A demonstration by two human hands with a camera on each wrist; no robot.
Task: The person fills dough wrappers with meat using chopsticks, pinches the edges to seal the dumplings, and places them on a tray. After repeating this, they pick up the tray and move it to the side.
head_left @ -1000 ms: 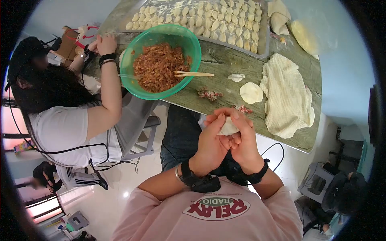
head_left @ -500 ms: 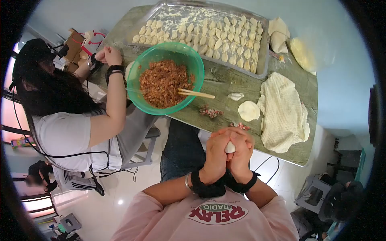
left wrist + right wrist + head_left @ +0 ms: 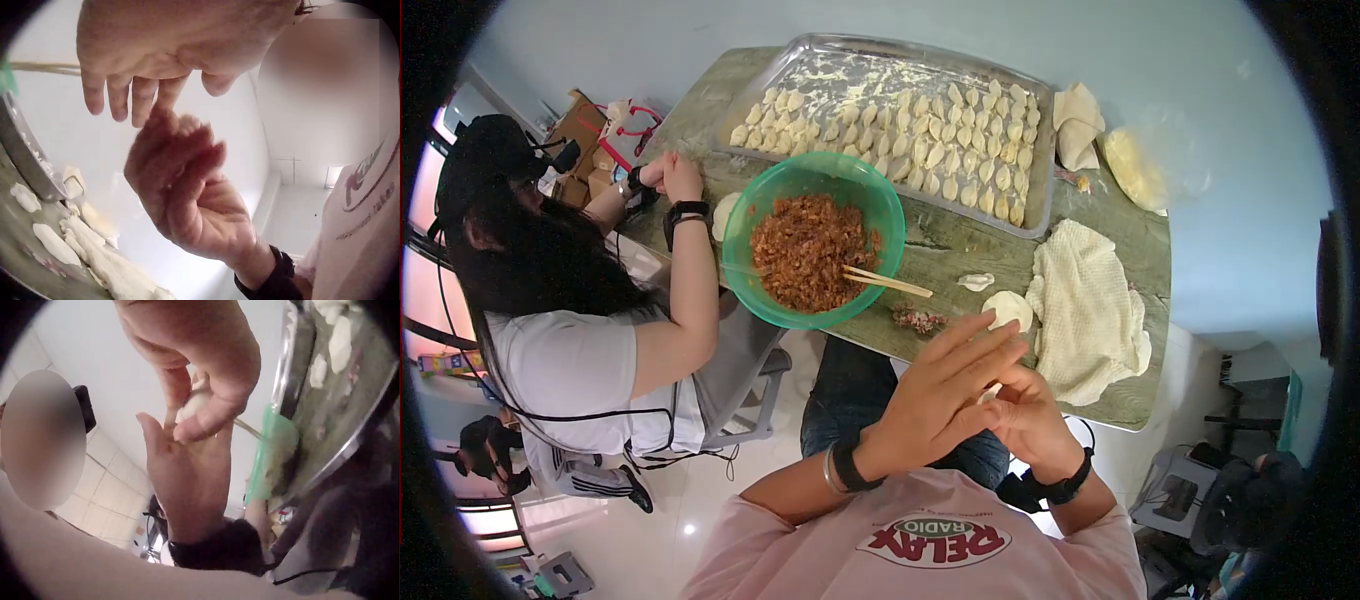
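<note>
My right hand [image 3: 1040, 425] pinches a small white dumpling [image 3: 195, 406] between thumb and fingertips; in the head view most of it is hidden behind the hands. Fingers straight, my left hand [image 3: 940, 395] is held up beside it, its palm facing the dumpling in the right wrist view. Both hands are in front of the table's near edge, over my lap. Just beyond the fingertips lies a round dough wrapper [image 3: 1008, 310], partly covered by the left hand in this view. A single dumpling [image 3: 976, 282] lies on the table behind the wrapper.
A green bowl [image 3: 745, 200] of meat filling [image 3: 810, 255] holds chopsticks [image 3: 890, 282]. Behind it, a metal tray [image 3: 840, 75] carries rows of dumplings. A cream cloth [image 3: 1085, 310] lies at the right, a plastic bag [image 3: 1135, 170] beyond. Another person [image 3: 570, 300] sits at the left.
Both hands were pressed together around the dumpling. The left hand has straightened and come away, while the right pinches the dumpling. The head view has tilted up, showing more of the tray.
</note>
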